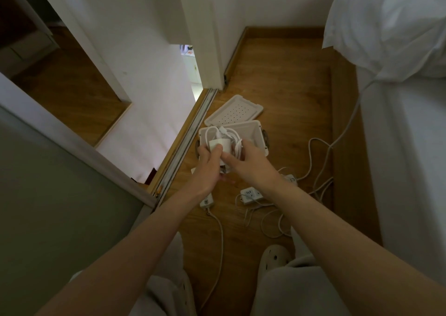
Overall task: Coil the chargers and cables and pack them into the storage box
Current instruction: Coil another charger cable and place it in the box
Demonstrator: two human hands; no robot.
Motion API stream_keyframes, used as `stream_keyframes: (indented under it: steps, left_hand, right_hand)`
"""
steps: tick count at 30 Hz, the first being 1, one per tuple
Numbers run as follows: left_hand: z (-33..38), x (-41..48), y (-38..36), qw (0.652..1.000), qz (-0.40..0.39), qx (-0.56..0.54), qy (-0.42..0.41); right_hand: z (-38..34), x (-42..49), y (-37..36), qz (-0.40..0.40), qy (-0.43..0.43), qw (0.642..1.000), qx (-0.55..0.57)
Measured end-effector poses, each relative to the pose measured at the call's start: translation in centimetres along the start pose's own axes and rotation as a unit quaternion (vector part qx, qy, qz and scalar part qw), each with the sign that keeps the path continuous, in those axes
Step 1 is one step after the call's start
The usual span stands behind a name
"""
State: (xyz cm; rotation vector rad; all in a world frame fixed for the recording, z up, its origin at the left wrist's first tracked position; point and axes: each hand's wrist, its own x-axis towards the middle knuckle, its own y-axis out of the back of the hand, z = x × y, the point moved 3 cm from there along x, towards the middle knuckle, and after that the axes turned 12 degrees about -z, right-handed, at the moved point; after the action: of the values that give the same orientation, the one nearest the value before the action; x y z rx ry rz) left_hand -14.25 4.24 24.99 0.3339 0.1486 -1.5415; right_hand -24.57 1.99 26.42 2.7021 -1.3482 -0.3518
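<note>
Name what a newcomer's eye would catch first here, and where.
At centre, the left hand grips a white charger over the open storage box, the right hand at its coiled cable. The perforated lid lies on the floor behind the box; a power strip and loose cables sprawl nearer.

The wooden floor [289, 79] is bordered by white walls [265, 1] and a skirting board [282, 29]. A white bed [410, 146] with a pillow [391, 25] is seen at right, a sliding-door track [190, 134] at left.

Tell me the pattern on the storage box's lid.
Lid: off-white with a grid of small dots, head view.
</note>
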Motion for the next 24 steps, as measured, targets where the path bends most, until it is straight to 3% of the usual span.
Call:
stream_keyframes:
  steps: [4, 11, 17, 21, 24]
  left_hand:
    - [0.0, 0.9, 0.5, 0.997, -0.012, 0.075, -0.024]
    - [-1.7, 4.9, 1.0, 0.96, -0.05, 0.27, -0.049]
    - [-4.5, 9.3, 0.5, 0.875, -0.037, 0.483, -0.005]
    - [-8.0, 12.5, -0.1, 0.834, -0.068, 0.544, -0.053]
    - [-11.7, 15.4, 0.5, 0.809, -0.103, 0.578, -0.042]
  right_hand:
    - [1.2, 0.7, 0.2, -0.039, -0.007, 0.997, 0.063]
    - [3.6, 3.5, 1.3, -0.015, -0.027, 0.999, 0.021]
    - [8.8, 6.4, 3.6, 0.039, -0.118, 0.989, -0.075]
    - [13.6, 8.1, 5.2, 0.081, -0.177, 0.978, -0.071]
    - [16.7, 10.2, 6.4, 0.126, -0.206, 0.968, -0.067]
